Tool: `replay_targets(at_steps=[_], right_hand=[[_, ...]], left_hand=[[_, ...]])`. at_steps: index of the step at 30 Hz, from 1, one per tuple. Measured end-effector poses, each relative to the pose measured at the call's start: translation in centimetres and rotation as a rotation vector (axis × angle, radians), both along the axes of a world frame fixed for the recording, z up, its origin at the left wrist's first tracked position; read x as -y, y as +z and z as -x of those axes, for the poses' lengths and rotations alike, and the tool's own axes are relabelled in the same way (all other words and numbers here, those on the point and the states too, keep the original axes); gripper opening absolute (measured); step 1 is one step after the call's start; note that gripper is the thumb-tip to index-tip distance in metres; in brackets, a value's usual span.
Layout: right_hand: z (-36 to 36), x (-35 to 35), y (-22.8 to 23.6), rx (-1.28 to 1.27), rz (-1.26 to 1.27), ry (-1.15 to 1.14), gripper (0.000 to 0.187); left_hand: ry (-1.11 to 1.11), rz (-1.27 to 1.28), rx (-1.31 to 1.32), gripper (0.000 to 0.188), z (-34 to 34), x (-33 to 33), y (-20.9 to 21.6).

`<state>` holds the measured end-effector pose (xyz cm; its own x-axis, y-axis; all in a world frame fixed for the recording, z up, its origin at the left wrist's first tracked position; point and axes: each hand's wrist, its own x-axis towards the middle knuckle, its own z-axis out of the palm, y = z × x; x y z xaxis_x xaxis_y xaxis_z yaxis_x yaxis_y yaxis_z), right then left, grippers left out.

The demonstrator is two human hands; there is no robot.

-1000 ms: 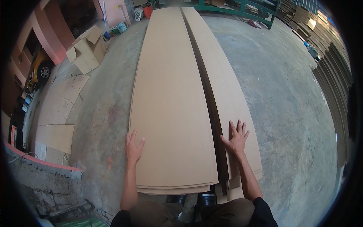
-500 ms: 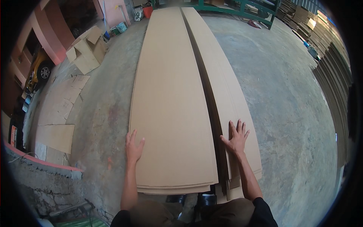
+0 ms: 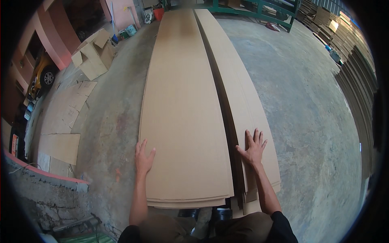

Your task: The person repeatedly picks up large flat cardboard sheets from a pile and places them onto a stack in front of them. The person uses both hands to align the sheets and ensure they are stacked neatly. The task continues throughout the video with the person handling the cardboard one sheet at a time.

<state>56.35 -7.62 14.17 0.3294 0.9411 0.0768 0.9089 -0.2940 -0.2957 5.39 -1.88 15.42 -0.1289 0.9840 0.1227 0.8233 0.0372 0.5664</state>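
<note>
Two long stacks of brown cardboard sheets stretch away from my knees, parted by a narrow dark gap. The left stack is the wider cardboard sheet pile (image 3: 184, 121); the narrower cardboard strip pile (image 3: 231, 69) lies to its right. My left hand (image 3: 144, 157) rests at the left edge of the wide pile, thumb on top and fingers along the edge. On the narrow pile, near the gap, my right hand (image 3: 254, 149) lies flat with its fingers spread. Neither hand grips a sheet.
A green metal frame (image 3: 243, 11) stands across the far end. On the left are an open cardboard box (image 3: 94, 54), flattened cardboard (image 3: 60, 146) and a yellow car (image 3: 40, 79). Stacked boards (image 3: 352, 81) line the right side. A low concrete wall (image 3: 48, 194) is at lower left.
Both hands stay where they were. A dark shade or blur has appeared over the far end of the wide cardboard pile.
</note>
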Motion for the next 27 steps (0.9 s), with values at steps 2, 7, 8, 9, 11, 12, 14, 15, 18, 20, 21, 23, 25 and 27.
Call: replay_targets(at_steps=[2, 7, 8, 9, 11, 12, 14, 15, 18, 20, 21, 23, 25, 27], right_hand=[[0.0, 0.0, 0.2, -0.006, -0.002, 0.004, 0.106], [-0.9, -0.2, 0.8, -0.226, -0.04, -0.018, 0.103], [-0.8, -0.5, 1.2, -0.231, -0.146, -0.028, 0.103], [-0.8, -0.9, 1.8, -0.237, -0.253, -0.038, 0.102], [0.2, -1.5, 3.0, -0.186, -0.319, -0.036, 0.102], [1.0, -2.5, 3.7, -0.132, -0.295, -0.008, 0.103], [1.3, -2.7, 3.3, -0.014, -0.165, 0.002, 0.104], [1.3, -2.9, 2.1, 0.031, -0.062, -0.008, 0.105], [0.8, -3.7, 1.0, 0.07, 0.036, 0.007, 0.106], [0.8, -3.1, 1.0, 0.06, 0.019, 0.015, 0.105], [1.0, -2.7, 0.8, 0.055, 0.03, 0.009, 0.105], [0.9, -2.8, 1.1, 0.059, 0.027, 0.001, 0.104], [0.7, -2.8, 0.6, 0.073, 0.01, 0.011, 0.104], [0.2, -2.4, 0.1, 0.07, -0.001, 0.031, 0.103]], left_hand=[[-0.007, -0.004, 0.005, 0.07, 0.0, -0.1, 0.0], [-0.007, -0.072, 0.058, 0.069, 0.8, -0.4, 1.3], [0.01, -0.129, 0.049, 0.07, 0.8, -0.1, 1.8], [0.003, -0.205, 0.082, 0.07, 0.6, -0.1, 2.3], [-0.012, -0.332, 0.139, 0.072, -1.5, 0.0, 4.9], [-0.076, -0.284, 0.007, 0.073, -2.6, -0.1, 5.1], [-0.227, -0.184, -0.231, 0.075, -5.9, -0.3, 4.7], [-0.283, -0.091, -0.292, 0.077, -7.6, 0.2, 4.5], [-0.385, 0.056, -0.385, 0.081, -10.2, 1.1, 3.6], [-0.417, 0.035, -0.343, 0.081, -10.2, 2.4, 2.8], [-0.42, 0.047, -0.348, 0.08, -10.1, 2.7, 2.5], [-0.416, 0.045, -0.351, 0.079, -10.2, 2.0, 2.6], [-0.387, 0.036, -0.331, 0.079, -10.3, 1.3, 2.5], [-0.367, 0.026, -0.309, 0.078, -10.1, 0.7, 2.4]])
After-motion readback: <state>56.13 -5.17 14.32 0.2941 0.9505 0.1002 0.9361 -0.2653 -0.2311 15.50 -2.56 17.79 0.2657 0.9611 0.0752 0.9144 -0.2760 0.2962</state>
